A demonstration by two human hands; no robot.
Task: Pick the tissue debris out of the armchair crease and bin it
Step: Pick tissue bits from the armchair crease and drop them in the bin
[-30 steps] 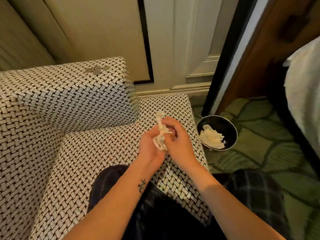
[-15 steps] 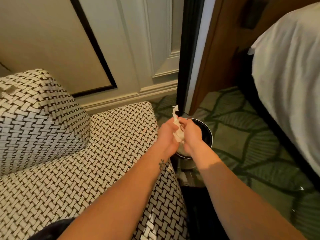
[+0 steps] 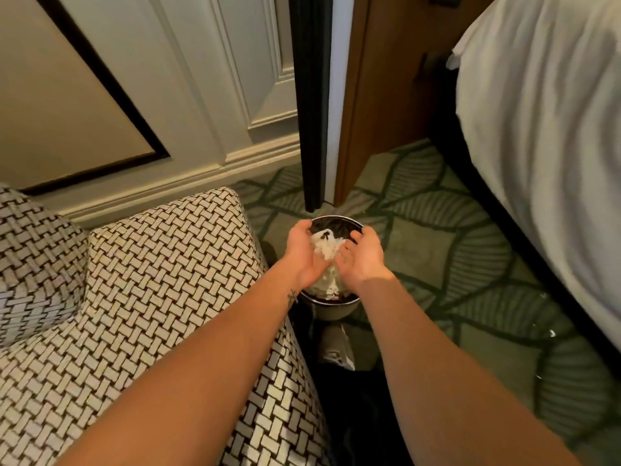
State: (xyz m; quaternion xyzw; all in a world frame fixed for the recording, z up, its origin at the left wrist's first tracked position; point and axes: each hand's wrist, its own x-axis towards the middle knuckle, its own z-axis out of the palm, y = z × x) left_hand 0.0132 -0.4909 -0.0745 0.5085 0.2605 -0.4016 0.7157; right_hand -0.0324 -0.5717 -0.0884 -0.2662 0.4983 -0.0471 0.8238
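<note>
tissue debris [image 3: 325,247] sits between two parted palms above a round dark bin [image 3: 332,309]; green leaf-patterned carpet [image 3: 437,264], woven armchair [image 3: 151,280] beside it; left hand [image 3: 304,252] and right hand [image 3: 364,257] loose-fingered, gripping nothing

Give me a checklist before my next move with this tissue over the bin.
1. Hands placed: left hand and right hand above the bin: ok.
2. Aim: tissue between the palms, over the opening: ok.
3. Grip let go: fingers spread, but tissue may touch the left palm: cannot tell.
4. Room inside: binned tissue lies below the rim: ok.
5. Crease empty: armchair crease out of view: cannot tell.
6. No bits on carpet: pale specks near the bed: not ok.
</note>
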